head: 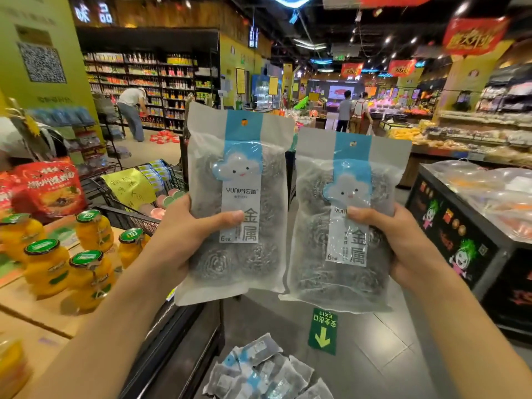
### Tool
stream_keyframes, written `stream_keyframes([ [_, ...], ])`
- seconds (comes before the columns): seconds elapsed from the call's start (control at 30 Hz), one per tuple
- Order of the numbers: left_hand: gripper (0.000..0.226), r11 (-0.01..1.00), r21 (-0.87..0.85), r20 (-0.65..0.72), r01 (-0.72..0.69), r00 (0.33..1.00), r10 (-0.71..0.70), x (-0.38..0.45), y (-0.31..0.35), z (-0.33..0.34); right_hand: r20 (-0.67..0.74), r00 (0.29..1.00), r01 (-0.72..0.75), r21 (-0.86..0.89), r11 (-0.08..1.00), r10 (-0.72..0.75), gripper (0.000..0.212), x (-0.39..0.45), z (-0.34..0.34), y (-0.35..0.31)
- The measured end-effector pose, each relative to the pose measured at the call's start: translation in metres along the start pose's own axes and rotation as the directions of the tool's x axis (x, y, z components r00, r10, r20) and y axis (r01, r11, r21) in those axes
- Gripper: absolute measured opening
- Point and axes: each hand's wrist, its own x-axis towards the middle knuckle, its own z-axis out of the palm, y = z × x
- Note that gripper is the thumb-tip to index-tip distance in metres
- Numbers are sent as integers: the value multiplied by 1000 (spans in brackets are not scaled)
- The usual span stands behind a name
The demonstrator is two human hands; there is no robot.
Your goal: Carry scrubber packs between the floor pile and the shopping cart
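1. Supermarket aisle, stocked shelves (149, 82) at the back.
2. Left hand (184, 240): grips the left scourer pack (239, 203), thumb across its label, pack upright.
3. Right hand (403, 243): grips the right scourer pack (348, 220), just right of the left scourer pack, slightly lower.
4. Jars (86, 254): well left of the left scourer pack.
5. Loose packs (259, 370): heaped below the left scourer pack.
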Motion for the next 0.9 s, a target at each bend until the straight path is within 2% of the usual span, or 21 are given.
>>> stream_keyframes([
  [0.1, 39, 1000, -16, -9, -4, 1000, 4, -4, 6, -7, 10, 1000, 8, 1, 1000, -8, 44, 0, 9, -7],
  [0.23, 51, 999, -41, -81, -27, 996, 24, -19, 12, -22, 75, 997, 5, 0, 1000, -5, 47, 2, 28, -10],
  [0.4, 50, 995, 14, -246, -101, 964, 101, -69, 18, -41, 283, 959, -2, 23, 1000, -5, 43, 8, 64, -7],
  [0.5, 44, 988, 55, -416, -144, 896, 154, -117, 20, -47, 459, 889, -29, 44, 999, 6, 47, 7, 91, -1],
  [0.6, 35, 982, 121, -604, -146, 774, 190, -178, 19, -50, 619, 785, -81, 61, 995, 26, 50, -4, 124, 8],
  [0.67, 38, 979, 158, -715, -131, 668, 204, -226, 19, -47, 733, 678, -127, 53, 990, 48, 50, -20, 148, 14],
  [0.77, 56, 975, 196, -846, -105, 485, 222, -304, 21, -31, 865, 493, -233, 32, 972, 90, 52, -62, 185, 21],
  [0.9, 60, 973, 223, -951, -57, 208, 230, -409, 24, 1, 975, 204, -317, -14, 948, 83, 51, -143, 227, 26],
])
